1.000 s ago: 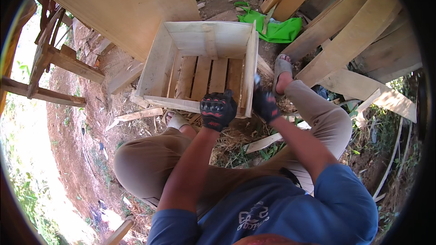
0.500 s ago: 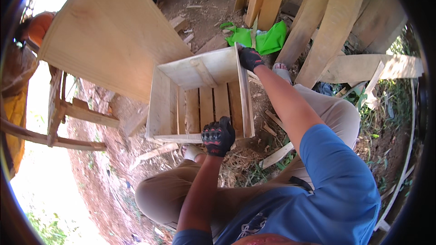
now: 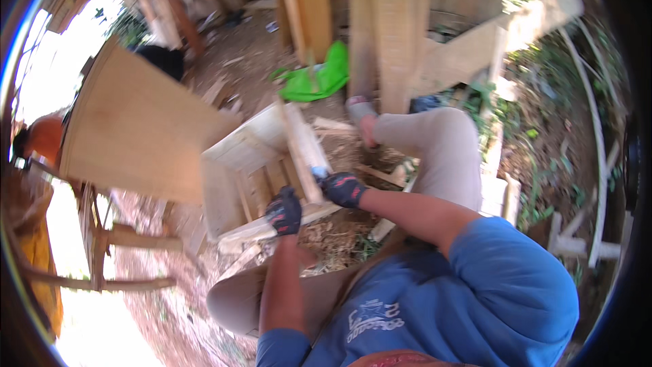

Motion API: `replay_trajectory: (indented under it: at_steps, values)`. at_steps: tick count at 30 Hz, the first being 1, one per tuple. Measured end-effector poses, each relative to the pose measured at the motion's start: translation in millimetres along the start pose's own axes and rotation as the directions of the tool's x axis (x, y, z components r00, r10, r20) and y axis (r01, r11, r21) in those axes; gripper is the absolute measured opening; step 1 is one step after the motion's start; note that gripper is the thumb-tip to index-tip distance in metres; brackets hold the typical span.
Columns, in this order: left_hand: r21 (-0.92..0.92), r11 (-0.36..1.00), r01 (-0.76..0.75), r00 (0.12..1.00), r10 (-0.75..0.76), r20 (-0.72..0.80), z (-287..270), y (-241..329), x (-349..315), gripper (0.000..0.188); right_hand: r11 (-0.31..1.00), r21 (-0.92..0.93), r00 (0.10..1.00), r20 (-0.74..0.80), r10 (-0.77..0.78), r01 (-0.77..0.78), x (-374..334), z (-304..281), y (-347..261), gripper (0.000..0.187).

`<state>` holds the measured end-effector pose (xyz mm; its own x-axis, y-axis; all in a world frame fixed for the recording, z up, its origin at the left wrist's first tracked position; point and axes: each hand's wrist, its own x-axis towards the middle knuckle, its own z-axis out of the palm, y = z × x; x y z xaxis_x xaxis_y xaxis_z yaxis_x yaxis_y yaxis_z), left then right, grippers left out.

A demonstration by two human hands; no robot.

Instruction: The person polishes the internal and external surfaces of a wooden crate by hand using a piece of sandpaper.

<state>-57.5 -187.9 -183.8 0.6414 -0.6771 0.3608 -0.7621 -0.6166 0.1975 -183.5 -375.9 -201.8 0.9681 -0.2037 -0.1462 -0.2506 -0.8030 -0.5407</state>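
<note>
A wooden drawer-like box (image 3: 227, 194) with a slatted bottom sits in front of me, its open top facing up. My left hand (image 3: 284, 212), in a black glove with red marks, is closed over the near wall. My right hand (image 3: 344, 189), gloved alike, is beside the box's right wall near the front corner, its fingers curled. A small pale-blue piece (image 3: 318, 172) shows at the right fingertips against that wall; blur hides what it is.
A large wooden panel (image 3: 142, 129) stands to the left, beside a wooden frame (image 3: 98, 238). Beyond the box lies a bright green cloth (image 3: 316, 83). Tall boards (image 3: 401, 34) lean at the back. Wood scraps and shavings litter the dirt ground around my legs.
My right hand has come from the box's far right corner back toward me along the right wall. My left hand stays on the near wall. The view has turned to the right.
</note>
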Motion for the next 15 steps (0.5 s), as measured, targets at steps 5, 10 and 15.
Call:
replay_trajectory:
  at_steps: [5, 10, 15]
  values:
    - [-0.033, 0.999, -0.026, 0.997, 0.028, 0.067, 12, -20, -9, 0.026, 0.999, 0.024, 0.998, -0.035, 0.049, -0.049, -35, -5, -1, 0.051]
    - [-0.071, 0.988, 0.14, 0.975, -0.125, 0.185, -10, 8, -5, 0.03, 0.914, 0.21, 0.935, 0.005, 0.353, -0.346, -53, 17, 29, 0.052]
    - [-0.07, 0.994, 0.086, 0.98, -0.071, 0.185, -9, 11, 2, 0.033, 0.778, 0.426, 0.843, -0.061, 0.534, -0.462, -37, 14, 53, 0.063]
